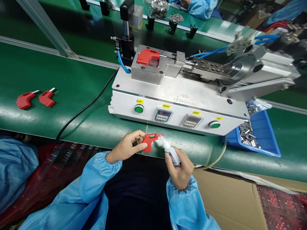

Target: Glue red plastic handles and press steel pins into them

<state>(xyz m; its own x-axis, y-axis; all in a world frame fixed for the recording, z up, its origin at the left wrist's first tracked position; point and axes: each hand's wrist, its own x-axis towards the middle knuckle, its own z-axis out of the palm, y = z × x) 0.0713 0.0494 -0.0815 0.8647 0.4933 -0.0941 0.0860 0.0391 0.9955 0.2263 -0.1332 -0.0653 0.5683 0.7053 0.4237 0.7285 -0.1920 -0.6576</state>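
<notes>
My left hand (129, 144) pinches a red pistol-shaped plastic part (149, 142) over the bench's front edge, its thin red stem pointing right. In my right hand (179, 166) is a small white squeeze bottle (171, 151), tilted so that its narrow nozzle meets or nearly meets that stem; I cannot tell whether they touch. Behind both hands stands a bench machine (153, 95) with green buttons and small displays. Another red part (146, 57) sits in its metal fixture, in line with a thin metal rod.
Two red parts with metal tubes (25, 100) lie at the left on the green bench (79, 86). A blue bin (266, 134) of metal tubes stands right of the machine. A black cable (83, 111) crosses the bench. Cardboard (225, 195) is below right. A co-worker's blue sleeve (202, 8) shows behind.
</notes>
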